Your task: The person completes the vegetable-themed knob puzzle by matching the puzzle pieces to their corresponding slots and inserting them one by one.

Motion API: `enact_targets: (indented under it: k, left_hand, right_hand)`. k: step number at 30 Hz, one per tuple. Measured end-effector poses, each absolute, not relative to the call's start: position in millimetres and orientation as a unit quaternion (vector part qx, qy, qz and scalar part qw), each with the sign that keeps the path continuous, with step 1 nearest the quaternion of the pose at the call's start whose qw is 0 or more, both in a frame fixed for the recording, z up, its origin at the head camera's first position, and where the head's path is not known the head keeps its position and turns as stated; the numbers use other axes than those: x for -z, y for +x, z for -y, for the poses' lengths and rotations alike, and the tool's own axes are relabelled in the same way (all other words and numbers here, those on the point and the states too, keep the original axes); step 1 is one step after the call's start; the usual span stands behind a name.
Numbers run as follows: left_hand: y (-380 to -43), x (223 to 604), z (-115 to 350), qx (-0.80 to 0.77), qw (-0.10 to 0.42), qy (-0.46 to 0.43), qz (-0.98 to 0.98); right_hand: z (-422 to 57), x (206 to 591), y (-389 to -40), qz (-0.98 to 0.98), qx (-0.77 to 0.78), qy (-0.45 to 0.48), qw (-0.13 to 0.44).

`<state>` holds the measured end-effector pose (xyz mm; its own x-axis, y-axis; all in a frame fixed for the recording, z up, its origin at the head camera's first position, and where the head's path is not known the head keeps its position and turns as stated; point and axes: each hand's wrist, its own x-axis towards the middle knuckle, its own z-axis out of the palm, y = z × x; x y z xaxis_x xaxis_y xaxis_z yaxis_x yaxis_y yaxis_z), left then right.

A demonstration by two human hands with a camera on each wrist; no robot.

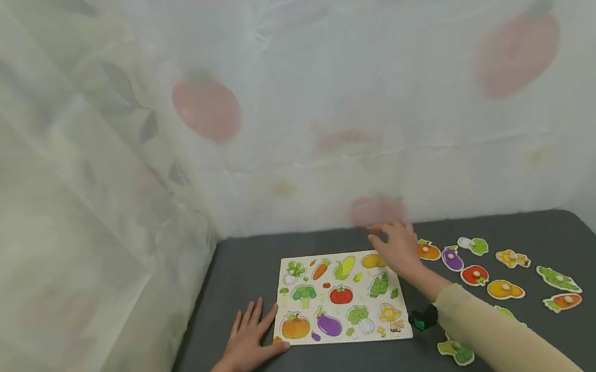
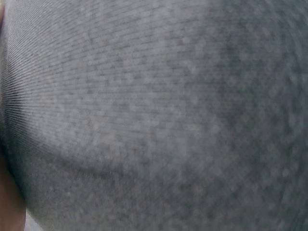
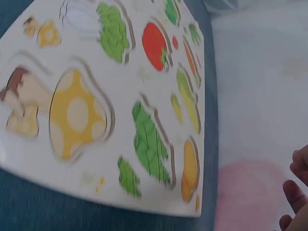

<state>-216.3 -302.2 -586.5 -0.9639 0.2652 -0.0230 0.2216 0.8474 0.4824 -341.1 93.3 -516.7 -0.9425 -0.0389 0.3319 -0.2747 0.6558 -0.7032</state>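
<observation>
A white vegetable puzzle board lies flat on the dark table, its printed recesses showing pumpkin, tomato, corn and others. My left hand rests with spread fingers at the board's left edge, thumb by the near left corner. Over the far right corner hovers my right hand, thumb and fingers apart, with nothing seen between them. Its loosely bent fingers show at the edge of the right wrist view, beyond the board's potato picture. Nearest to that hand is a knobbed pumpkin piece, partly hidden by it.
Right of the board lie loose knobbed pieces: an eggplant, a tomato, a mushroom, a carrot and several others. A broccoli piece sits beside the right sleeve, which partly covers another green piece. A pale curtain borders the table.
</observation>
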Motion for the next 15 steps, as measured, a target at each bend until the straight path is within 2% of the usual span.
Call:
enact_targets:
  k: [12,15]
  left_hand:
    - [-228.5,575.1,303.7,-0.217,0.063,0.111,-0.968]
    - [-231.2,575.7,302.3,-0.225,0.054,0.114,-0.966]
  right_hand:
    - [-153.9,506.0,-337.4,0.886,-0.439,0.062,0.139]
    - [-176.6,500.4,-331.9,0.884,-0.438,0.074,0.146]
